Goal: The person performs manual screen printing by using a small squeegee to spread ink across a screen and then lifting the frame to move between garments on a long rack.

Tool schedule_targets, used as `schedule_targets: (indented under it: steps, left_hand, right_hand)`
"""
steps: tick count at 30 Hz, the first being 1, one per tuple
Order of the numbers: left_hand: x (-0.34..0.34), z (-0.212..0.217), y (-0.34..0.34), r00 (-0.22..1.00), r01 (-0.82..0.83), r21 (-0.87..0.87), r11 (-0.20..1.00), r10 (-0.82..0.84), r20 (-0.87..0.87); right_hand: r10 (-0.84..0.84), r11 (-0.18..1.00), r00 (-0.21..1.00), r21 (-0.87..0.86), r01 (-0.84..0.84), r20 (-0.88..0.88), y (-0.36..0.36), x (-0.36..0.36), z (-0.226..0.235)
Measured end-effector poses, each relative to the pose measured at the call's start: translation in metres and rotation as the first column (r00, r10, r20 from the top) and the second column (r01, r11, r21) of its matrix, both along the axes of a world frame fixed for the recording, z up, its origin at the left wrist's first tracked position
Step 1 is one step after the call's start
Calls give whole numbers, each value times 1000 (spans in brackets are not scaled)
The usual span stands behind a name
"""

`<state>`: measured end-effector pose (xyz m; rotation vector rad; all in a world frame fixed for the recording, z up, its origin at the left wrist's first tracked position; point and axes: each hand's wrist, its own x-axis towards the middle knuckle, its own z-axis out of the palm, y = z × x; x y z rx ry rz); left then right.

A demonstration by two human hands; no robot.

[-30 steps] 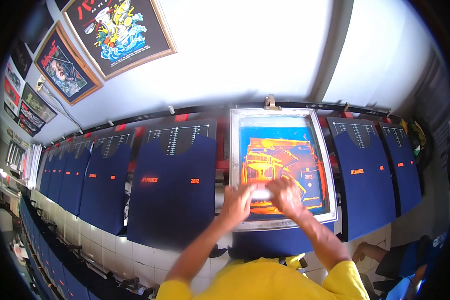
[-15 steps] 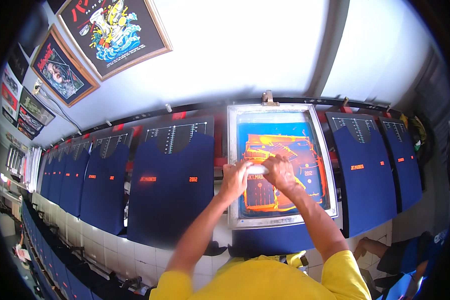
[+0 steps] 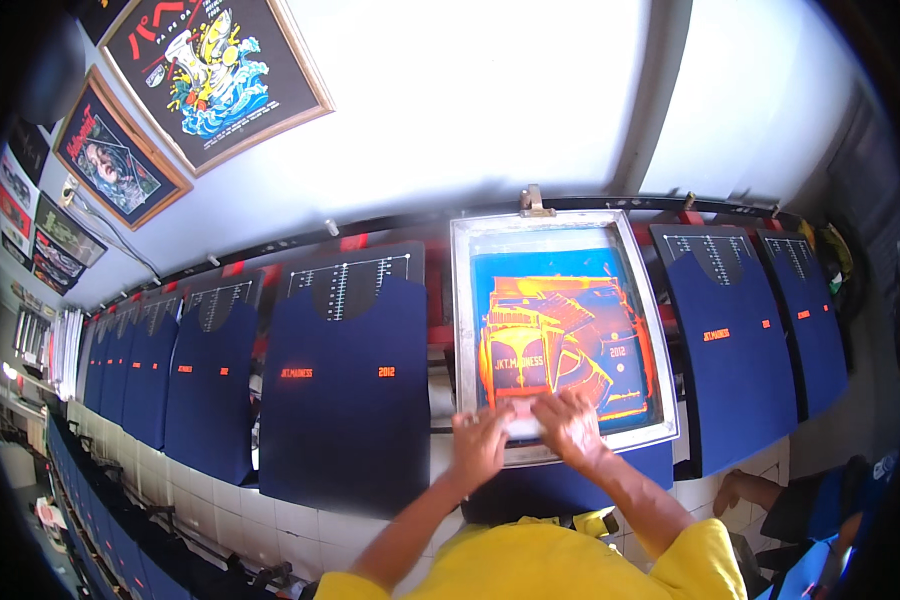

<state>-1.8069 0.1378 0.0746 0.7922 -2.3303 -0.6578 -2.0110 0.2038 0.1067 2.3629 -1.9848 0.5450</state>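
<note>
A silver-framed printing screen (image 3: 647, 300) lies over a navy shirt on a board in front of me. Its blue mesh (image 3: 500, 262) carries streaks of bright orange ink (image 3: 540, 286) around a printed-looking design. Near the frame's front edge, my left hand (image 3: 480, 440) and my right hand (image 3: 570, 428) grip the two ends of a pale-handled squeegee (image 3: 523, 420). The fingers of both are closed over its handle, and its blade is hidden beneath them. A metal hinge clamp (image 3: 537, 203) joins the frame's far side to the rail.
To the left, a navy shirt (image 3: 345, 440) with small orange print covers a board, with several more beyond it. Another printed shirt (image 3: 738, 400) lies just right of the screen. A co-worker's hand (image 3: 742, 490) shows at lower right. Framed posters (image 3: 220, 85) hang on the wall.
Both hands have drawn the squeegee toward me, from the middle of the screen to its near end. Ink now lies differently across the mesh, and more of the design shows.
</note>
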Motion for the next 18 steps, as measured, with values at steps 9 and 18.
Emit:
schedule_targets:
  steps: [9,18]
  left_hand:
    - [-55,13,-123,991,-30,-90,996,18,-130]
    - [13,12,15,999,27,-82,996,-30,-36]
  right_hand:
    - [-89,995,996,-48,87,-31,-117,-47,3]
    - [-7,994,999,-105,3,-31,21,9,10]
